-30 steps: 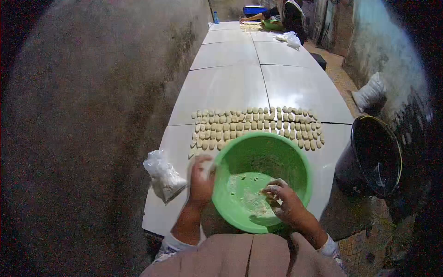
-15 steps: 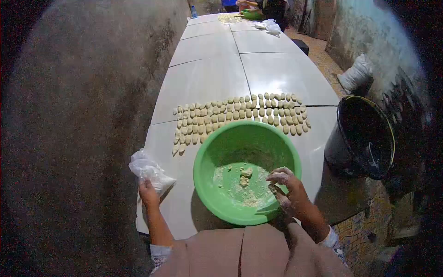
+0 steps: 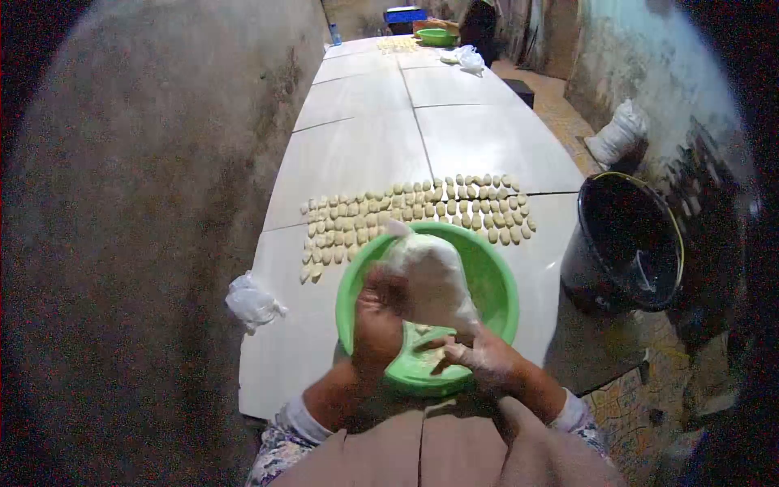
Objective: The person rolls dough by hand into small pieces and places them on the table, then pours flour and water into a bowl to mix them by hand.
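A plastic bag filled with white powder (image 3: 434,280) is held up over the green basin (image 3: 505,325). My left hand (image 3: 380,312) is closed on its left side, somewhat blurred. My right hand (image 3: 479,353) is at the bag's lower right, fingers apart and partly bent; whether it grips the bag is unclear. Pale dough bits and powder show in the basin below the bag. Beyond the basin, several rows of small oval dough pieces (image 3: 389,207) lie on the white table (image 3: 349,162).
Another white plastic bag (image 3: 253,302) lies at the table's left edge. A black bucket (image 3: 580,264) stands at the right, a white sack (image 3: 618,134) by the wall. At the far end are a green basin (image 3: 436,37), a plastic bag (image 3: 469,58) and part of a person (image 3: 477,28).
My left hand has moved right, from the bag at the table's left edge to over the basin, where a powder-filled bag is now held. The view has shifted slightly.
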Demonstrator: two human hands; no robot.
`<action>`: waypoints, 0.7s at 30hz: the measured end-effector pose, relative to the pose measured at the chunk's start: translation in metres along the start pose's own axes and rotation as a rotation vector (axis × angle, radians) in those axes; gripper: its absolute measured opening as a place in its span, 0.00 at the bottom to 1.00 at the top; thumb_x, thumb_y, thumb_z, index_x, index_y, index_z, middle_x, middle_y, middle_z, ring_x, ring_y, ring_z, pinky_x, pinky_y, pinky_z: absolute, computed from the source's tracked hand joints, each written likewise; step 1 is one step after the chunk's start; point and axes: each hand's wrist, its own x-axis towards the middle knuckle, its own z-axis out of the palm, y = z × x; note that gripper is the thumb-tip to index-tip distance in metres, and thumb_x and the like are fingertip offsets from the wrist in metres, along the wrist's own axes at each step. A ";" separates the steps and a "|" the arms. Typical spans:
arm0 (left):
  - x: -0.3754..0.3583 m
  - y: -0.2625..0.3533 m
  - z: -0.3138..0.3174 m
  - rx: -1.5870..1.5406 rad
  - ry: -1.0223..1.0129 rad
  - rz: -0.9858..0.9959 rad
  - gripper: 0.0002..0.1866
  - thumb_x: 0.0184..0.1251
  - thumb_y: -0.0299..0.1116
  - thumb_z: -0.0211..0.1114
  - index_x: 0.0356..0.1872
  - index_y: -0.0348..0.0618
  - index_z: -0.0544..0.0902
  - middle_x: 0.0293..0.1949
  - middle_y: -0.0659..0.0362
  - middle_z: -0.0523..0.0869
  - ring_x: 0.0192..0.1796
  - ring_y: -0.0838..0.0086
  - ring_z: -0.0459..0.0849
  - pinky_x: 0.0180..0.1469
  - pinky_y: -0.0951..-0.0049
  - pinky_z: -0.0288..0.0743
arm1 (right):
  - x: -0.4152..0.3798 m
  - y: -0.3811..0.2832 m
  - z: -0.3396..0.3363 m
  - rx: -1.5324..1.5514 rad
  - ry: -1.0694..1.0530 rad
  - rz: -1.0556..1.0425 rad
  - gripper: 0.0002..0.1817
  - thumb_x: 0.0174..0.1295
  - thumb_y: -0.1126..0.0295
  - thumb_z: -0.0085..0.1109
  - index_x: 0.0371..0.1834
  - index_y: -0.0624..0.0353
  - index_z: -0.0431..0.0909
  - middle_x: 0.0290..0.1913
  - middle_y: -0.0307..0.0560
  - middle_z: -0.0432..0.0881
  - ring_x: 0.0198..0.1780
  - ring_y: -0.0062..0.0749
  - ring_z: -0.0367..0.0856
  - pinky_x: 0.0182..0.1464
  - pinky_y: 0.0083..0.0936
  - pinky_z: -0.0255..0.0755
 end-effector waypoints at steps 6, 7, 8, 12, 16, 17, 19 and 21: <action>-0.010 0.000 0.029 0.154 -0.148 -0.142 0.21 0.73 0.41 0.53 0.58 0.37 0.67 0.50 0.53 0.77 0.52 0.69 0.76 0.57 0.69 0.69 | -0.009 0.000 -0.020 0.083 0.274 0.016 0.25 0.69 0.54 0.48 0.55 0.69 0.69 0.45 0.57 0.81 0.48 0.38 0.81 0.50 0.37 0.75; -0.010 0.004 0.024 0.272 -0.229 -0.154 0.25 0.72 0.45 0.55 0.59 0.37 0.67 0.52 0.51 0.76 0.55 0.67 0.74 0.59 0.67 0.67 | -0.008 0.013 -0.036 0.073 0.302 -0.064 0.22 0.67 0.59 0.52 0.55 0.68 0.69 0.48 0.56 0.80 0.47 0.39 0.81 0.52 0.38 0.75; -0.008 0.003 0.014 0.273 -0.227 -0.157 0.25 0.72 0.45 0.55 0.59 0.37 0.67 0.52 0.51 0.76 0.55 0.67 0.74 0.59 0.67 0.67 | -0.007 0.023 -0.046 0.062 0.328 -0.142 0.20 0.66 0.64 0.57 0.54 0.68 0.69 0.50 0.55 0.78 0.47 0.40 0.81 0.54 0.39 0.74; 0.007 -0.015 -0.010 -0.043 -0.309 -0.193 0.31 0.67 0.53 0.58 0.61 0.40 0.66 0.59 0.49 0.71 0.62 0.64 0.69 0.63 0.63 0.63 | -0.013 -0.008 -0.055 -0.561 0.319 -0.547 0.21 0.57 0.75 0.65 0.54 0.62 0.71 0.53 0.50 0.75 0.56 0.38 0.75 0.56 0.32 0.71; 0.014 0.002 -0.011 0.335 -0.381 -0.147 0.31 0.61 0.50 0.65 0.61 0.45 0.68 0.59 0.56 0.74 0.61 0.65 0.72 0.62 0.61 0.66 | -0.006 -0.011 -0.056 -0.808 0.260 -0.578 0.20 0.54 0.76 0.64 0.51 0.61 0.73 0.53 0.55 0.74 0.58 0.44 0.73 0.59 0.33 0.67; 0.014 0.001 -0.008 0.387 -0.452 -0.227 0.31 0.59 0.46 0.68 0.60 0.45 0.70 0.59 0.57 0.74 0.60 0.66 0.73 0.61 0.62 0.68 | -0.004 -0.007 -0.055 -0.837 0.278 -0.565 0.20 0.52 0.78 0.62 0.50 0.61 0.73 0.53 0.56 0.73 0.57 0.47 0.74 0.58 0.33 0.67; 0.014 -0.006 -0.005 0.453 -0.514 -0.331 0.29 0.53 0.38 0.73 0.57 0.44 0.74 0.57 0.57 0.77 0.57 0.69 0.77 0.55 0.66 0.73 | 0.000 -0.005 -0.050 -0.826 0.296 -0.573 0.20 0.52 0.79 0.60 0.50 0.61 0.73 0.53 0.56 0.73 0.57 0.48 0.74 0.58 0.34 0.68; 0.015 -0.002 -0.002 0.430 -0.544 -0.342 0.29 0.53 0.35 0.73 0.57 0.44 0.74 0.56 0.56 0.78 0.55 0.69 0.78 0.55 0.67 0.74 | 0.004 0.002 -0.050 -0.785 0.374 -0.586 0.19 0.52 0.82 0.57 0.49 0.60 0.73 0.54 0.56 0.73 0.58 0.49 0.74 0.58 0.35 0.68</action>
